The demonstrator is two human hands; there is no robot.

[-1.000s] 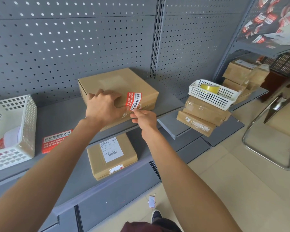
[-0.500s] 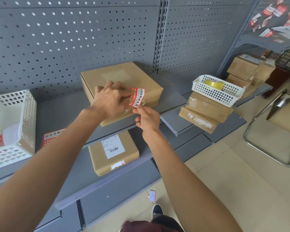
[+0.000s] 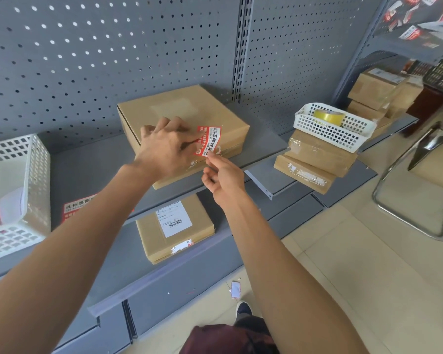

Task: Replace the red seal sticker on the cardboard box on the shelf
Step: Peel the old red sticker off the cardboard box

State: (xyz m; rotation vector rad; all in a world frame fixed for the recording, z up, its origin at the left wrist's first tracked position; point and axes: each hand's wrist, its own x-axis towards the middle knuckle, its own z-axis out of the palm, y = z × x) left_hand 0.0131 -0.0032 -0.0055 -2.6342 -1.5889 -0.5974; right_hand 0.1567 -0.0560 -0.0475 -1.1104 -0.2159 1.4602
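- Over the last second I had shifted my left hand [image 3: 168, 146] a little further onto the cardboard box [image 3: 184, 129], so its fingers lay spread on the lid, with one fingertip pressing the left part of the red seal sticker [image 3: 208, 141].
- My right hand [image 3: 221, 175] had stayed at the sticker's lower right corner, thumb and forefinger closed together on that corner at the box's front top edge. It held nothing else.
- The sticker itself had barely moved between those moments: it sat on the lid near the front edge, tilted, its lower end reaching the edge where the lid meets the front face.
- I judged from this that the peel had only just begun. The corner was caught, but most of the sticker looked flat against the cardboard. I could not tell how much of the corner was free.
- The sticker was red with a white band of dark characters and smaller print beside it; its edges looked whole, with no tear.
- The box lay flat on the upper shelf [image 3: 87, 169], towards the shelf's right end and close to the pegboard back; a paler rectangular patch marked its lid behind my left hand.
- Another red sticker [image 3: 78, 208] lay on the same shelf near its front edge, partly hidden by my left forearm, which I took to be the replacement.
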